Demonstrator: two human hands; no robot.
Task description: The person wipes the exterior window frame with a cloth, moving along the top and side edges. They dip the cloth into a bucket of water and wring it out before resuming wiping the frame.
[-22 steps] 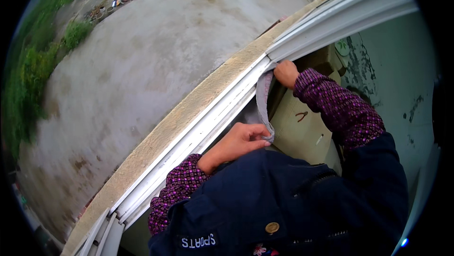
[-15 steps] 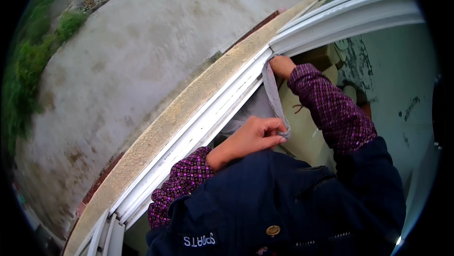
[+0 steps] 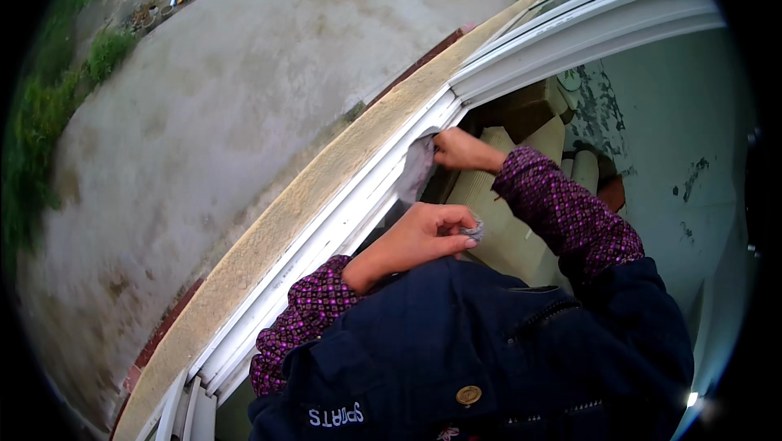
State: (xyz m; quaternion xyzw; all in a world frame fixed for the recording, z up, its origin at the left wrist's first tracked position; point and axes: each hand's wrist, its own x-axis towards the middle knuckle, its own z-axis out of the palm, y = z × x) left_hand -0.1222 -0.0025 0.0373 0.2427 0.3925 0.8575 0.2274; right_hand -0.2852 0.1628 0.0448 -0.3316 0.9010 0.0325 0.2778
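A thin grey cloth (image 3: 417, 166) hangs at the inner side of the white window track (image 3: 358, 197). My right hand (image 3: 463, 150) grips its upper part, fingers closed, right beside the track. Bunched grey fabric also shows in my left hand (image 3: 428, 236), pinched between thumb and curled fingers in front of my dark jacket. My left hand lies nearer to me and lower than the right one. Part of the cloth between the hands is hidden behind my left hand.
Outside the track runs a rough tan ledge (image 3: 285, 213), with grey concrete ground (image 3: 204, 131) far below. A white sliding sash (image 3: 586, 26) stands at the upper right. Indoors are cardboard boxes (image 3: 525, 111) and a peeling pale wall (image 3: 676, 131).
My right hand has moved down and left along the track, drawing the cloth with it. The stretched cloth edge between my hands has slackened. My left hand has shifted slightly left, still pinching fabric.
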